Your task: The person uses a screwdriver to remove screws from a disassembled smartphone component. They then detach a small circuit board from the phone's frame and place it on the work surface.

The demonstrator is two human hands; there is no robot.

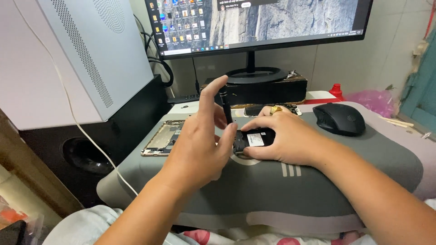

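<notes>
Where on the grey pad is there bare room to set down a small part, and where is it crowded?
Free: the grey pad's near strip, below the opened phone, and the patch between the right hand and the black mouse. Crowded: the middle, where both hands and the screwdriver meet, and the left edge by the gold frame.

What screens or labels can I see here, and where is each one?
Monitor: at the back on a round black stand, wide and black-framed, showing a grey rock picture with rows of small icons.
Label: small white rectangle on the opened phone under the right hand.
Second phone: behind the hands, dark glass, blank.
</notes>
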